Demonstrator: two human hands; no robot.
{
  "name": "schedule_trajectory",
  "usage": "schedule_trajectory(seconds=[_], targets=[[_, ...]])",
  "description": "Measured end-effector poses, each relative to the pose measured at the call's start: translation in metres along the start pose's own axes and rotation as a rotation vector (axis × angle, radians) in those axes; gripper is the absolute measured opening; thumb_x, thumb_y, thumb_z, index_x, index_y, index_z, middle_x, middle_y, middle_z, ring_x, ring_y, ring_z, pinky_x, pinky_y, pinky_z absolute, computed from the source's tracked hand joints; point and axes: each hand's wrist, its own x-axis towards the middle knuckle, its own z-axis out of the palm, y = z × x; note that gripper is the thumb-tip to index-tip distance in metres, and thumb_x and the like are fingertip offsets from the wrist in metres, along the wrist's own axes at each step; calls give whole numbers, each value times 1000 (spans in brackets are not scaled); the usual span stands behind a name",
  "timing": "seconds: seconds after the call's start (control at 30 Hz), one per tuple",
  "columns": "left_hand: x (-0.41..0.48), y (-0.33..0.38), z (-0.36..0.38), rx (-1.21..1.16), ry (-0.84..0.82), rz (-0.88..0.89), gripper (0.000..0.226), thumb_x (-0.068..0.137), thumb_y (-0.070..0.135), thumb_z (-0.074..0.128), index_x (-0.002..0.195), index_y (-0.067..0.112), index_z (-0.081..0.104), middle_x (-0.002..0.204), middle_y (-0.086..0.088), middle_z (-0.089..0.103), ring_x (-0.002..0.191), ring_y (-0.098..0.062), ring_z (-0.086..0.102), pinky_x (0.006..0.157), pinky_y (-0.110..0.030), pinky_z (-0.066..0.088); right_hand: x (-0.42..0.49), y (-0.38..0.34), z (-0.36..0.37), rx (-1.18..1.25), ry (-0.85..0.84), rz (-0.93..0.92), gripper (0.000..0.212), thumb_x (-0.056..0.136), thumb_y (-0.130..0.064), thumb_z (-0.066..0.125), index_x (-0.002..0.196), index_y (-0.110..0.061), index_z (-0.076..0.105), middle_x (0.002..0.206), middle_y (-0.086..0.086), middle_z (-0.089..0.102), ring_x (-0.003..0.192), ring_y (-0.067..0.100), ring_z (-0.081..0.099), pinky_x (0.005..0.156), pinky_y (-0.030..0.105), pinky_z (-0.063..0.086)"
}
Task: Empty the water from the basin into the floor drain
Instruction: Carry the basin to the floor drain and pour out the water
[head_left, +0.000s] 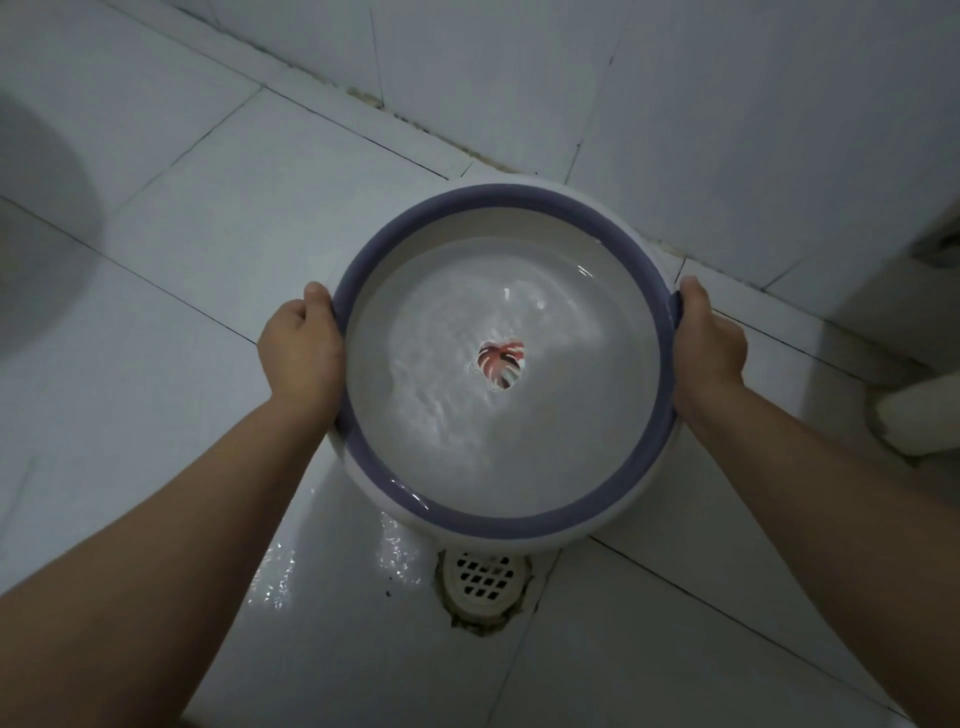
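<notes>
A round white basin (358, 291) with a purple rim fills the middle of the view. It holds rippling water (545, 431) over a red leaf print (501, 364) on its bottom. My left hand (301, 348) grips the rim on the left side. My right hand (709, 338) grips the rim on the right side. Just below the basin's near edge, a white grated floor drain (483, 579) sits in the tiled floor, its top part hidden by the basin. The floor left of the drain is wet (337, 561) and shiny.
White tiled walls (727, 130) meet the floor just behind the basin. A pale rounded object (919, 421) lies at the right edge. A dark shadow (41, 234) covers the floor at the far left.
</notes>
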Motion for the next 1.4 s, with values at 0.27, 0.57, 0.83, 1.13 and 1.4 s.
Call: schedule_trajectory(seconds=[0.27,0.57,0.83,1.13,1.4], targets=[[-3,0,-2,-16,4,-11,46,93,35,33,51,18,35,55,1,39,55,-16,37,61,-32,32,-2,0,-2,35,8,0,45,73,-47,54,39,-24,37,47,-4,44,48,14,45,55,29,38],[-10,0,-6,-45,41,-1,45,90,31,36,48,19,29,50,0,31,48,-14,29,47,-30,24,-4,0,-2,-38,-1,-70,43,72,-49,53,45,-19,38,51,-2,43,50,14,43,53,29,36],[-10,1,-6,-36,38,-11,44,91,31,35,49,19,31,53,2,35,52,-15,32,51,-30,28,-6,-1,-2,-34,6,-63,44,71,-48,54,41,-20,37,48,-3,42,49,14,42,52,29,35],[-11,1,-6,-63,28,10,42,90,31,36,49,20,30,53,1,33,51,-14,31,51,-31,27,-8,4,-7,-28,-7,-76,37,73,-45,51,47,-20,42,52,-3,45,50,13,43,51,27,36],[-11,-1,-8,-40,11,12,41,91,31,32,52,18,36,56,1,38,54,-13,35,62,-34,32,-10,4,-8,-14,-5,-82,37,74,-45,51,49,-19,43,53,-2,45,50,13,42,51,27,35]])
